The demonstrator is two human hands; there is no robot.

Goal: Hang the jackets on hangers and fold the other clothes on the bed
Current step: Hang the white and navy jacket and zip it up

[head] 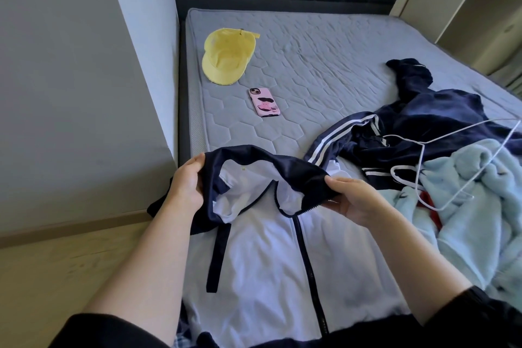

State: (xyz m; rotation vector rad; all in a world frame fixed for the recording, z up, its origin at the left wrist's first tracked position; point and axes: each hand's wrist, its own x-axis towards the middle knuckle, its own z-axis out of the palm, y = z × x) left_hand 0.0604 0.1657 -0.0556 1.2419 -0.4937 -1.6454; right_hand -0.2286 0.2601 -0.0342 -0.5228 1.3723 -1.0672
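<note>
**Spotter:** What's nearest you?

**Operator:** My left hand (187, 186) and right hand (356, 198) each pinch the navy collar of the white zip-front track jacket with navy trim (262, 248), one on either side of the zip. The collar is lifted. The body lies flat on the near edge of the grey quilted bed mattress (324, 65).

**Spotter:** How will it handle?

**Operator:** I judge it light, thin and slick, so it will sag and slide. I'd keep hold at the collar seam and shoulders, where a hanger has to enter.

**Spotter:** And the hangers?

**Operator:** Thin white wire hangers (420, 164) lie tangled on the pile just to my right. I count two hooks, so probably two. They look springy, and the hook is the place to take them.

**Spotter:** How many clothes?

**Operator:** Three clear garments. One is the jacket I hold. The pale blue fleece garment (474, 220) under the hangers looks soft and bulky. Beyond it lies a navy velvety jacket with white stripes (440, 113), probably heavier. A scrap of red cloth (432, 206) shows beneath the fleece, and I can't tell what it is.

**Spotter:** Farther back?

**Operator:** One pink-cased phone (264, 102), then one yellow cloth cap (226, 58), both well apart from the clothes.
</note>
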